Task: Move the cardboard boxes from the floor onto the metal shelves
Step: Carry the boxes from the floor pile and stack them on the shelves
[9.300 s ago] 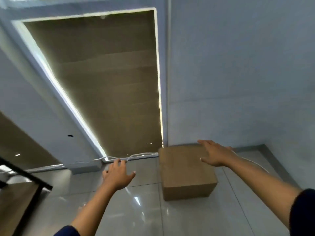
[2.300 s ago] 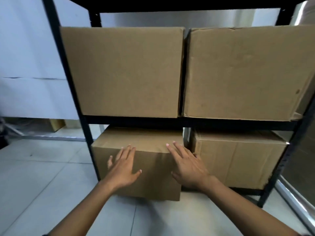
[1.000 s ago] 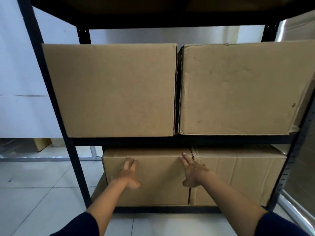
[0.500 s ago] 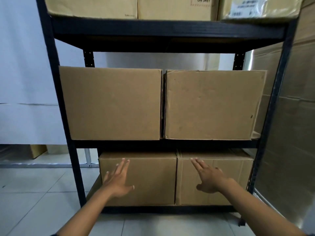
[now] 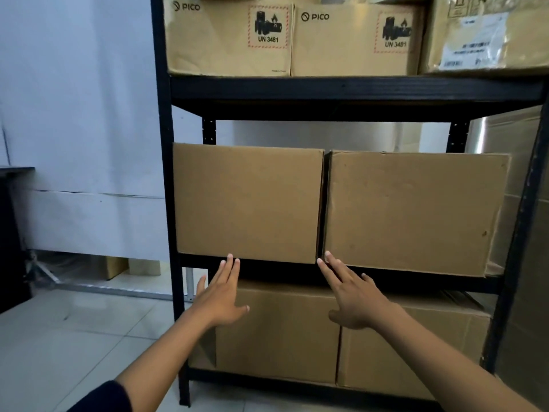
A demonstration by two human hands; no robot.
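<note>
Head view: a black metal rack (image 5: 341,90) stood on a pale tiled floor (image 5: 59,337), seen from the front.
Left hand (image 5: 221,301): fingers straight and close together, thumb out to the side, holding nothing; it hung in front of the bottom-left box (image 5: 282,337), and whether it touched the box could not be told.
Right hand (image 5: 353,301): fingers straight and slightly spread, empty; fingertips (image 5: 326,255) showed against the lower edge of the middle-right box (image 5: 416,209), contact unclear.
Bottom shelf: the bottom-left box and a bottom-right box (image 5: 416,346) sat side by side, touching.
Middle shelf: a middle-left box (image 5: 246,200) and the middle-right box stood side by side, a thin dark gap between them.
Top shelf: two boxes printed PICO with UN 3481 labels, one left (image 5: 225,40), one right (image 5: 353,43), and a wrapped package (image 5: 481,37) at the right end.
Left side: a white wall (image 5: 74,99) and a dark cabinet edge (image 5: 12,233).
Sleeve (image 5: 104,396): dark, on the left forearm.
</note>
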